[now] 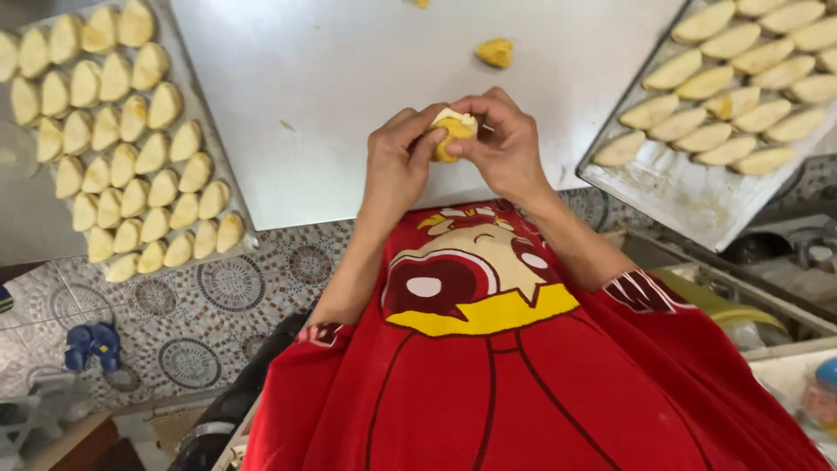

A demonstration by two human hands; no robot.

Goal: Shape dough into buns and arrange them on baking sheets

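Patterned mosaic tiles [218, 288] ran beneath a bare steel tabletop [349, 78], with a tray of pale shaped pastries [113, 148] on our left and another tray [697, 196] on our right. We held one piece of dough [454, 133] above the tabletop's near edge, just in front of our chest. Our left hand [397, 161] and right hand [506, 144] met around it, each grip closed narrow on the piece, thumbs pressing at its top. Its long axis stood roughly upright between our fingertips, equally near both hands. A small yellow lump [494, 52] lay well apart, farther back.
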